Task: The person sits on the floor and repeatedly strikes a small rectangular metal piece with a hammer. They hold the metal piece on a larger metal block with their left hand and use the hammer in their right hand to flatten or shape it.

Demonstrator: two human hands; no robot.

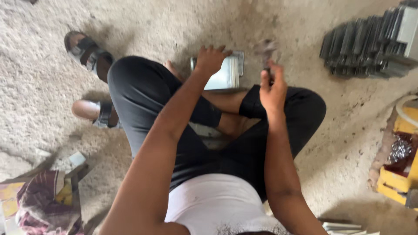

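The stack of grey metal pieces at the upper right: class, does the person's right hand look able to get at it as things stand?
Probably yes: bare floor lies between the right hand and the stack, but the hand already grips a blurred tool.

Metal plate: pale silver-grey, plain. Trousers: black. Shirt: white. Floor: mottled grey-beige concrete. Stack of metal parts: dark grey with lighter edges. Crate: yellow, holding crumpled silver foil. Cloth: maroon and white striped. Sandals: grey and black straps.
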